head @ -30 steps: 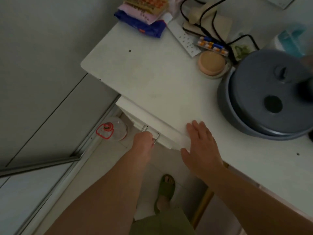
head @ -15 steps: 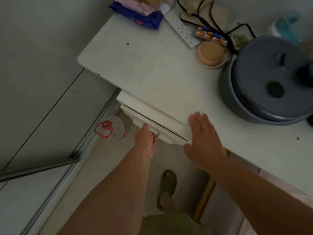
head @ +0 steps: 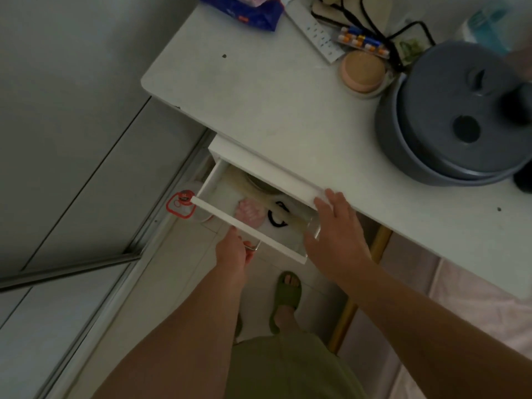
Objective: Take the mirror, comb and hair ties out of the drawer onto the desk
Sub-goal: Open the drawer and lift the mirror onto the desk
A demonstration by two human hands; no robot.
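Note:
The white drawer (head: 214, 182) under the desk (head: 273, 116) stands pulled partly out. My left hand (head: 233, 251) grips its metal handle (head: 253, 246) at the front. My right hand (head: 334, 228) rests flat on the desk's front edge, fingers spread over the drawer's right corner. Inside lie a pink scrunchie (head: 249, 213), a black hair tie (head: 275, 218) and a pale comb-like object (head: 253, 188). A round rim, perhaps the mirror (head: 256, 181), shows partly under the desk edge.
On the desk stand a large grey lidded pot (head: 460, 116), a round peach compact (head: 363, 71), a white power strip (head: 316, 33) with black cables, pill blister packs (head: 361, 41) and a blue packet (head: 253, 10). A red-lidded jar (head: 184, 204) sits on the floor left of the drawer.
My left hand has pulled the drawer from shut to partly out, revealing the hair ties inside. My right hand has stayed on the desk edge.

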